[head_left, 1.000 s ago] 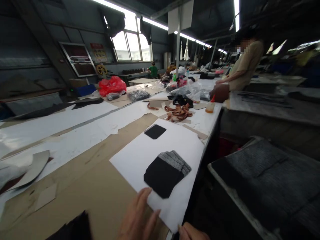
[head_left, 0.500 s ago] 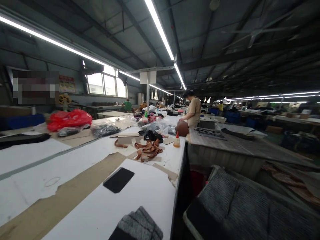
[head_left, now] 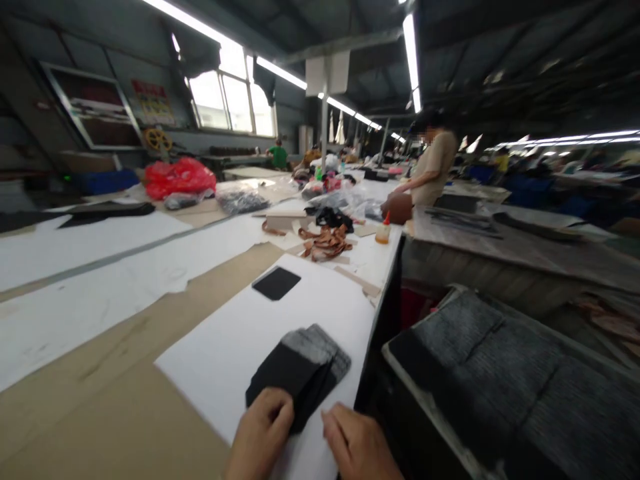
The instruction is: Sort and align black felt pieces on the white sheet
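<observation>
White sheet (head_left: 210, 347), black pieces (head_left: 283, 368) partly behind left hand (head_left: 263, 430).

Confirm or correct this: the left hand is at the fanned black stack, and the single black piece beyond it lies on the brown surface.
Incorrect: the head view shows the single black piece on the white sheet, not the brown surface. The left hand is at the fanned stack.

Head-worn; looks forward (and down)
</observation>
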`<state>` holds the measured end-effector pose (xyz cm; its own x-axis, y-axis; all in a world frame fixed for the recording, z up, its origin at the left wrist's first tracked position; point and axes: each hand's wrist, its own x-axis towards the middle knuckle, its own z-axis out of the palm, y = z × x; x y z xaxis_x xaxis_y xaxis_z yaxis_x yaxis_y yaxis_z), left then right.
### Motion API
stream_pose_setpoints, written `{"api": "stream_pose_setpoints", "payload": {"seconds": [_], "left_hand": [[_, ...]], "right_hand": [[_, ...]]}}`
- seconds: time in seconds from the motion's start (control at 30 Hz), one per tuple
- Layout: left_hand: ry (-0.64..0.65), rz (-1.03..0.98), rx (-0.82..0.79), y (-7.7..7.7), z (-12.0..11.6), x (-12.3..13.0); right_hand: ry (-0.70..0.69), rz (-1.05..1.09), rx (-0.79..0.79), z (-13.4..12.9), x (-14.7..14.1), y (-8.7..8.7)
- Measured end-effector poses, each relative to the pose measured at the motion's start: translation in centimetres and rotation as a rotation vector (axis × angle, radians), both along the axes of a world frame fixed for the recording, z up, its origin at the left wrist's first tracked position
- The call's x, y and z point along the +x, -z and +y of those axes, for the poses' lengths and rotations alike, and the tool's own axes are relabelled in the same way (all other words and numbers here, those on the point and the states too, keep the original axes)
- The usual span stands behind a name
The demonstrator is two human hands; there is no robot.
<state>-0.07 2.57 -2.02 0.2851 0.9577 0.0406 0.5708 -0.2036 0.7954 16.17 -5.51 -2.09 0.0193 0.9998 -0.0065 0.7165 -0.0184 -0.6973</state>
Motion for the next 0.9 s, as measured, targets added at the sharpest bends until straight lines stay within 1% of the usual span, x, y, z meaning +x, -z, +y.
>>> {"api": "stream_pose_setpoints", "payload": {"seconds": [0.03, 0.1, 0.2, 0.3, 0.37, 0.47, 0.53, 0.6, 0.67, 0.77, 0.83, 0.9], "left_hand": [[-0.037, -0.019, -0.072, -0.4, -0.7, -0.4], [-0.099, -0.044, -0.183, -1.0, -1.1, -0.7], [-0.157, -0.082, -0.253, -1.1, -0.8, -0.7], [-0.171, -0.131, -0.270, -0.9, -0.9, -0.5], [-0.175, -0.160, -0.266, -0.9, -1.0, -0.3], [-0.215, -0.208, -0.230, -1.4, -0.6, -0.7], [-0.295, -0.244, -0.183, -2.3, 0.0, -1.5], [-0.410, -0.281, -0.095, -3.8, 0.7, -2.9], [-0.515, -0.307, 0.051, -5.7, 1.0, -4.5], [-0.614, -0.274, 0.322, -8.5, 0.4, -6.4], [-0.619, -0.219, 0.457, -9.7, -0.3, -7.3], [-0.544, -0.147, 0.542, -10.0, -1.2, -7.7]], "right_hand": [[-0.003, -0.044, 0.058, 0.1, 0.0, 0.3], [-0.011, -0.068, 0.195, 0.3, 0.1, 0.6], [-0.022, -0.094, 0.429, 0.8, 0.2, 0.1], [-0.051, -0.214, 0.601, 1.6, -0.2, -0.4], [-0.094, -0.307, 0.659, 2.4, -0.7, -0.1], [-0.127, -0.399, 0.682, 3.9, -1.3, 1.1], [-0.115, -0.424, 0.660, 4.7, -1.5, 2.0], [-0.101, -0.426, 0.633, 5.2, -1.6, 2.7], [-0.101, -0.424, 0.606, 5.3, -1.6, 2.9], [-0.105, -0.419, 0.571, 5.3, -1.7, 2.9], [-0.105, -0.416, 0.550, 5.4, -1.7, 2.7], [-0.110, -0.414, 0.531, 5.3, -1.7, 2.4]]}}
